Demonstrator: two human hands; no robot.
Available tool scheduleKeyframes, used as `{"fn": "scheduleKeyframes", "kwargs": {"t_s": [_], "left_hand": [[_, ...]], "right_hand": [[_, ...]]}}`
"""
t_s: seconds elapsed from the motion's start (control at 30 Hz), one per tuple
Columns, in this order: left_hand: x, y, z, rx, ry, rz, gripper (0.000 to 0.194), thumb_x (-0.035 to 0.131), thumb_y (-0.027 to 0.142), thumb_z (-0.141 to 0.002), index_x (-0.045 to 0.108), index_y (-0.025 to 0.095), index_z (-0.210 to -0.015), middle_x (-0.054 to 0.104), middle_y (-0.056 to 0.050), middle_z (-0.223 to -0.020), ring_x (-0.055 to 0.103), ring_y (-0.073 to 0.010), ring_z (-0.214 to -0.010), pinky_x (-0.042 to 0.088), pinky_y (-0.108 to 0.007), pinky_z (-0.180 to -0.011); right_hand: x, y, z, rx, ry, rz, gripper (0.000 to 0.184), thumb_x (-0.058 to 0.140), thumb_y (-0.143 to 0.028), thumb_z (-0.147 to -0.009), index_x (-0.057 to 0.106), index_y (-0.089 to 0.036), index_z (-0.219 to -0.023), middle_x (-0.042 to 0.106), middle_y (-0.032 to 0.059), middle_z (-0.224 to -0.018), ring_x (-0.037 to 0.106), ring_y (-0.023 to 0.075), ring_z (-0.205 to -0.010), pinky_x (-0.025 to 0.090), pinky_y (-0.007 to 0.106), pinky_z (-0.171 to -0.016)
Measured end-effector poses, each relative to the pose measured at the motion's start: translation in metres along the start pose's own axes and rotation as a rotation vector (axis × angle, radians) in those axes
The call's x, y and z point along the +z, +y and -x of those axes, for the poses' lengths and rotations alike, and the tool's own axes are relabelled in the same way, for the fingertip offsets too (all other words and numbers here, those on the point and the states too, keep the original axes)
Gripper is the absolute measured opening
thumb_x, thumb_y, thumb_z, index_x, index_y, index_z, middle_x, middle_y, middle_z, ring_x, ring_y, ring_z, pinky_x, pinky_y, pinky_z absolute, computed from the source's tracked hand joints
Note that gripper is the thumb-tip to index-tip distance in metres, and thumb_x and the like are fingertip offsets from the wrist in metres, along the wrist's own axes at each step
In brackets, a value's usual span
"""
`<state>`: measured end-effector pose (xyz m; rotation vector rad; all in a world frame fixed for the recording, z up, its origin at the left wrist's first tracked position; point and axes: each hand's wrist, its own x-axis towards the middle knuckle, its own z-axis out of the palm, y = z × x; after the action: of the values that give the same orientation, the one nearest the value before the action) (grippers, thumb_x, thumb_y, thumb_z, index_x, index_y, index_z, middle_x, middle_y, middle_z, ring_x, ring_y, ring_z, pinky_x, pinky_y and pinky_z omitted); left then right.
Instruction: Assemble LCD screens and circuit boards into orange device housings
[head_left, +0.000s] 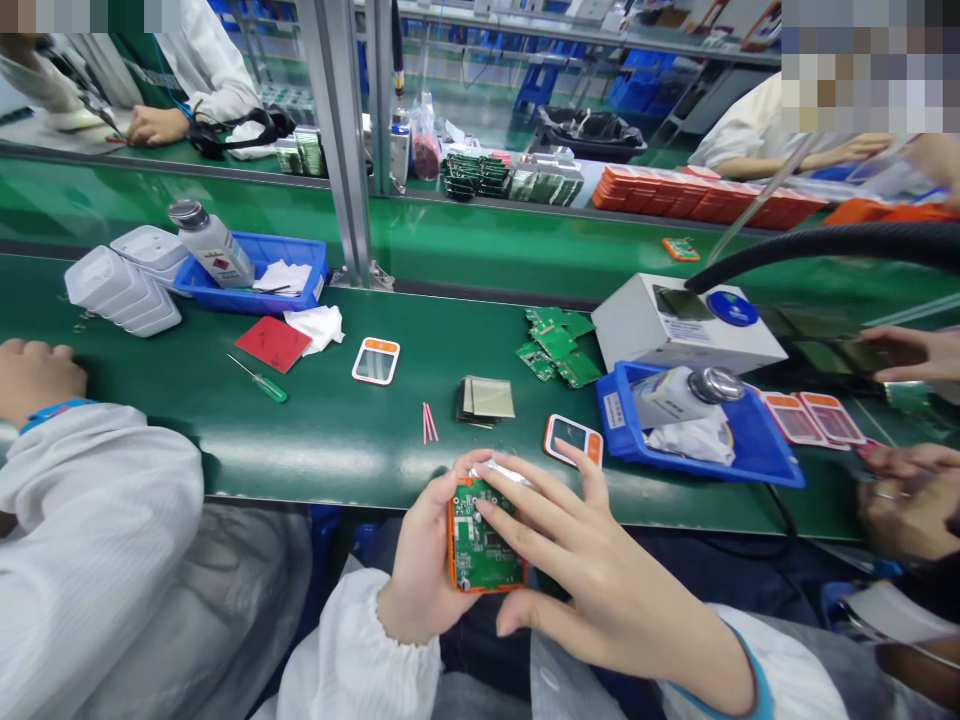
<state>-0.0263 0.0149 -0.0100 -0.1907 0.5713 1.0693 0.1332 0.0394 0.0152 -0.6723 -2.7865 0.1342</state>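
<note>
Down now to lower centre, and to a green circuit board (487,550) sitting in an orange casing (451,550), gripped along its left side by the left hand (424,565), with fingers curled round the upper left corner and partly hidden behind. In from the right with the right hand (581,540): fingers fanned wide, closed on nothing, index fingertip over the board's face, thumb stretched out near the lower right corner. How firmly pressed there, cannot tell. At the top edge, a shiny silvery piece (506,470), half covered by fingers.

Just above, an orange-and-white device (574,432), overlapped by a fingertip; touching or not, cannot tell. On to mid-frame: a stack of flat panels (491,398), with three pink sticks (429,423) to its left. Farther left, a green-handled screwdriver (268,387) near a red sheet (274,344). Right of centre, loose green boards (555,342) just beside a white box (637,322), and below that a blue tray (765,472) with a tilted bottle (667,397) inside. Over at the right edge, a co-worker's hand (922,352).
</note>
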Motion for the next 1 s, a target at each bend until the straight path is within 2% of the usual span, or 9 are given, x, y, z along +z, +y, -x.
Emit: {"fn": "scheduleKeyframes", "kwargs": {"t_s": [0.17, 0.37, 0.6, 0.7, 0.8, 0.9, 1.0], "left_hand": [[-0.002, -0.001, 0.0, 0.0, -0.077, -0.038, 0.037, 0.069, 0.035, -0.072, 0.06, 0.017, -0.104, 0.062, -0.005, -0.101, 0.061, -0.0199, -0.092, 0.049, -0.03, -0.079], [-0.008, -0.002, -0.002, 0.037, -0.247, -0.115, 0.025, 0.062, 0.028, -0.076, 0.06, 0.021, -0.099, 0.059, -0.004, -0.11, 0.06, -0.0198, -0.094, 0.05, -0.029, -0.074], [-0.009, -0.004, -0.002, 0.043, -0.293, -0.183, 0.037, 0.06, 0.018, -0.072, 0.056, 0.021, -0.109, 0.061, -0.004, -0.108, 0.06, -0.0169, -0.096, 0.046, -0.027, -0.084], [-0.008, -0.005, -0.003, 0.034, -0.322, -0.179, 0.032, 0.056, 0.016, -0.075, 0.054, 0.022, -0.106, 0.063, -0.002, -0.097, 0.062, -0.0152, -0.087, 0.047, -0.026, -0.079], [-0.007, -0.005, -0.003, 0.027, -0.317, -0.189, 0.024, 0.052, 0.016, -0.079, 0.052, 0.022, -0.103, 0.064, -0.002, -0.087, 0.063, -0.0141, -0.083, 0.048, -0.025, -0.077], [-0.007, -0.004, -0.003, 0.047, -0.298, -0.222, 0.025, 0.052, 0.017, -0.081, 0.052, 0.022, -0.106, 0.066, -0.003, -0.093, 0.065, -0.0152, -0.085, 0.049, -0.025, -0.077], [-0.006, -0.003, -0.003, 0.074, -0.302, -0.259, 0.023, 0.052, 0.022, -0.084, 0.053, 0.022, -0.108, 0.066, -0.005, -0.098, 0.066, -0.0184, -0.088, 0.05, -0.029, -0.079]], "right_hand": [[-0.001, 0.0, 0.001, 0.008, 0.012, 0.02, 0.059, 0.05, -0.056, -0.09, 0.05, -0.01, -0.127, 0.052, 0.0173, -0.136, 0.04, 0.0314, -0.132, -0.001, 0.057, -0.112], [-0.001, 0.0, 0.001, 0.028, 0.07, 0.012, 0.05, 0.051, -0.052, -0.091, 0.054, -0.014, -0.123, 0.054, 0.0145, -0.135, 0.041, 0.0327, -0.13, -0.001, 0.059, -0.111], [0.0, -0.007, 0.005, 0.042, 0.103, 0.005, 0.051, 0.053, -0.052, -0.089, 0.057, -0.01, -0.119, 0.057, 0.0177, -0.131, 0.04, 0.0351, -0.131, 0.005, 0.061, -0.11], [0.002, -0.01, 0.006, 0.084, 0.14, 0.032, 0.044, 0.052, -0.048, -0.091, 0.059, -0.012, -0.116, 0.055, 0.0177, -0.132, 0.039, 0.0345, -0.132, 0.007, 0.061, -0.11], [0.005, -0.011, 0.007, 0.085, 0.124, 0.059, 0.046, 0.054, -0.048, -0.09, 0.056, -0.012, -0.118, 0.049, 0.0205, -0.137, 0.034, 0.0362, -0.135, 0.008, 0.062, -0.108], [0.008, -0.011, 0.01, 0.096, 0.131, 0.055, 0.051, 0.055, -0.05, -0.089, 0.053, -0.012, -0.123, 0.045, 0.0227, -0.14, 0.03, 0.0373, -0.136, 0.01, 0.062, -0.107], [0.012, -0.012, 0.013, 0.135, 0.231, 0.018, 0.049, 0.052, -0.047, -0.091, 0.05, -0.011, -0.124, 0.044, 0.0232, -0.138, 0.03, 0.037, -0.136, 0.016, 0.063, -0.106]]}}
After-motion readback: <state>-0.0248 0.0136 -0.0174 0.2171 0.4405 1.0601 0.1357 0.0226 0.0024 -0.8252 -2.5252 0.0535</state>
